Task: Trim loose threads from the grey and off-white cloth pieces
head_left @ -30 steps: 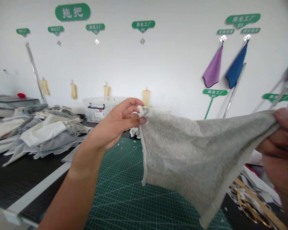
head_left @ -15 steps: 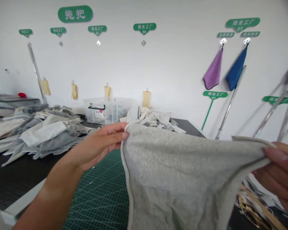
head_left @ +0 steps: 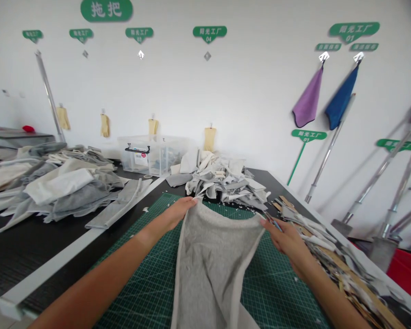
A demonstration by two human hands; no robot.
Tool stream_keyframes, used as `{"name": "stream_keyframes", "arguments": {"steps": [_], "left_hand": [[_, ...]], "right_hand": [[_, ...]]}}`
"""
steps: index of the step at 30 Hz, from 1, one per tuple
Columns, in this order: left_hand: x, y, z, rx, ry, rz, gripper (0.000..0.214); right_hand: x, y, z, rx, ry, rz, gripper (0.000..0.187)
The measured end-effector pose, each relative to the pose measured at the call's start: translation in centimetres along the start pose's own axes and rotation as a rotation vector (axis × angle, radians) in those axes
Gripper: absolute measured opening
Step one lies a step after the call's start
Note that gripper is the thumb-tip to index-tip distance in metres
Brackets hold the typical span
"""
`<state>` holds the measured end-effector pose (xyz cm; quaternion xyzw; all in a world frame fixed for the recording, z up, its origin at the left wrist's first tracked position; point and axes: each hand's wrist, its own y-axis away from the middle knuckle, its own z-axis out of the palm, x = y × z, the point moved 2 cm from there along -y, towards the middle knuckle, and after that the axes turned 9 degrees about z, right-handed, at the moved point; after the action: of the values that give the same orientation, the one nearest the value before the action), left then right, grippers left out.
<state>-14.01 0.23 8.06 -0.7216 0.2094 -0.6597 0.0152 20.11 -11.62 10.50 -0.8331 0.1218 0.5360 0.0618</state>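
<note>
A grey cloth (head_left: 212,256) with pale edging is stretched between my hands, its lower part hanging towards me over the green cutting mat (head_left: 140,292). My left hand (head_left: 180,211) pinches its upper left corner. At the upper right corner, my right hand (head_left: 284,235) grips the fabric. A slim tool with a blue part (head_left: 276,224) also sits in those right fingers; its kind is mostly hidden.
Heaps of grey and white cloth lie on the left (head_left: 68,183) and behind the mat (head_left: 222,176). A clear plastic box (head_left: 140,157) stands near the wall. Fabric strips and scraps (head_left: 342,265) line the right side. Mop poles (head_left: 329,151) lean beyond the table.
Both hands have moved away from me and closer together, lowering the cloth towards the mat. Its top edge, taut before, now sags. The blue tool has come into sight at my right hand.
</note>
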Motion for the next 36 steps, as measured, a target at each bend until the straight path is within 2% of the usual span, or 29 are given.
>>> {"name": "stream_keyframes", "arguments": {"steps": [2, 4, 8, 11, 14, 17, 20, 23, 25, 30, 36], "left_hand": [[-3.2, -1.4, 0.4, 0.064, -0.163, -0.068, 0.026], [-5.6, -2.8, 1.1, 0.082, -0.31, -0.074, 0.021], [-7.8, -5.1, 3.0, 0.091, -0.649, -0.064, 0.017], [-7.7, -6.2, 4.6, 0.102, -0.805, -0.084, 0.021], [-7.4, -6.2, 6.1, 0.132, -0.872, -0.062, 0.027], [-7.2, -5.5, 7.0, 0.126, -0.922, 0.01, 0.03], [-7.0, -4.6, 7.6, 0.081, -0.912, 0.157, 0.034], [-6.6, -4.1, 8.0, 0.021, -0.888, 0.37, 0.03], [-6.3, -3.9, 8.3, -0.023, -0.853, 0.449, 0.024], [-6.2, -3.6, 8.6, -0.097, -0.642, 0.466, 0.023], [-5.9, -3.5, 8.5, -0.118, -0.575, 0.448, 0.035]], "right_hand": [[2.8, -2.5, 0.5, 0.096, 0.176, -0.088, 0.04], [5.3, -4.4, 1.0, 0.135, 0.351, -0.167, 0.038], [8.3, -6.6, 1.5, 0.158, 0.601, -0.122, 0.04], [8.5, -7.2, 1.4, 0.2, 0.67, -0.037, 0.038], [7.7, -7.0, 1.1, 0.298, 0.678, 0.043, 0.04], [6.3, -6.5, 1.4, 0.356, 0.635, 0.022, 0.041], [4.5, -6.6, 2.9, 0.313, 0.524, -0.089, 0.038], [2.8, -7.3, 5.8, 0.214, 0.403, -0.205, 0.032], [2.1, -7.7, 7.9, 0.16, 0.346, -0.248, 0.032], [2.6, -7.8, 11.4, 0.117, 0.275, -0.286, 0.037], [3.9, -8.0, 11.6, 0.092, 0.199, -0.285, 0.03]]}}
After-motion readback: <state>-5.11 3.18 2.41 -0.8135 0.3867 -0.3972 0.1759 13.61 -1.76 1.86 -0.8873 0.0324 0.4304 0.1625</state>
